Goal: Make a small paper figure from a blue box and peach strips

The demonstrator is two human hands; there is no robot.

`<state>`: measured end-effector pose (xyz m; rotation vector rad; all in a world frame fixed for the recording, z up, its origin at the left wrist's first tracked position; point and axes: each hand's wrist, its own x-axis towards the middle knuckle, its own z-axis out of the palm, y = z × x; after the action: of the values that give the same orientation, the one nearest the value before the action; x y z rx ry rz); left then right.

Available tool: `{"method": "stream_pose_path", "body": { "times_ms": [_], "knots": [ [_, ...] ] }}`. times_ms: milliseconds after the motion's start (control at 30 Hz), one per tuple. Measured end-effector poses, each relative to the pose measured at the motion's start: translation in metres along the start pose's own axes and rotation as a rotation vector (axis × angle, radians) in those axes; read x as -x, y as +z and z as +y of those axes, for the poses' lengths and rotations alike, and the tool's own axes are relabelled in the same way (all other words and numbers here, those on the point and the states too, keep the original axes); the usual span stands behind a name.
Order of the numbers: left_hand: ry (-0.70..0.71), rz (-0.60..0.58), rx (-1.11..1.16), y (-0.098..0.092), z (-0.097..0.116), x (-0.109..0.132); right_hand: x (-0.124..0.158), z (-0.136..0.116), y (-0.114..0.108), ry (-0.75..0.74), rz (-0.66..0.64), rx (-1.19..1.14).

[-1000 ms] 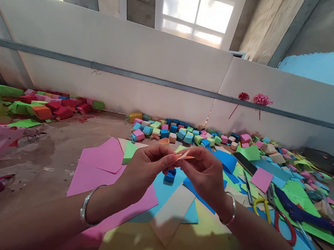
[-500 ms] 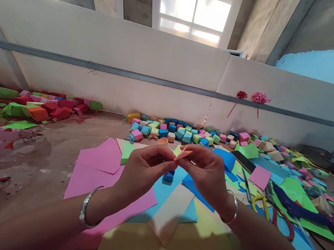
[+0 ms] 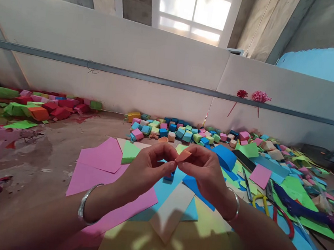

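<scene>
L hand [image 3: 148, 163] and R hand [image 3: 208, 171] each pinched an end of sm. orange paper pc [image 3: 184, 156], held raised over lt-blue sheet [image 3: 165, 194]. Pink sheet [image 3: 101, 154] lay to L.

Head view, forward and down, seemingly near the worktop [image 3: 58, 149].

A small orange paper piece [image 3: 184, 155] is held aloft, slanting up rightward.

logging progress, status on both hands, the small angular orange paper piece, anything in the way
Left hand, right hand: both pinching orange paper piece. Piece held in air. Small blue boxy paper block below, partly hidden by left hand; nothing seen blocking.
</scene>
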<state>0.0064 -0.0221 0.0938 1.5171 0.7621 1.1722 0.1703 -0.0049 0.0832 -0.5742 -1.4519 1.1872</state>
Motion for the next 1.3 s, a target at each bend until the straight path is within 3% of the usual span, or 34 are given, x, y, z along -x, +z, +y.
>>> {"method": "stream_pose_path", "body": {
  "times_ms": [267, 567, 800, 1000, 1133, 1300],
  "knots": [
    [0.12, 0.047, -0.091, 0.001, -0.003, 0.002, 0.002, 0.001, 0.004, 0.047, -0.021, -0.018],
    [0.055, 0.069, -0.057, 0.005, 0.004, 0.005, 0.003, 0.003, 0.006, -0.018, -0.02, 0.017],
    [0.009, 0.056, -0.029, 0.003, 0.002, 0.003, 0.0, 0.008, 0.003, 0.15, 0.006, -0.137],
    [0.01, 0.024, -0.06, 0.003, 0.009, 0.004, 0.0, 0.004, 0.004, 0.17, 0.003, -0.143],
    [-0.011, 0.041, -0.085, 0.002, 0.011, 0.004, -0.001, 0.001, 0.003, 0.106, -0.032, -0.066],
    [-0.01, 0.036, -0.104, 0.001, 0.005, 0.002, 0.0, -0.005, -0.001, -0.141, -0.101, 0.234]
  ]
}}
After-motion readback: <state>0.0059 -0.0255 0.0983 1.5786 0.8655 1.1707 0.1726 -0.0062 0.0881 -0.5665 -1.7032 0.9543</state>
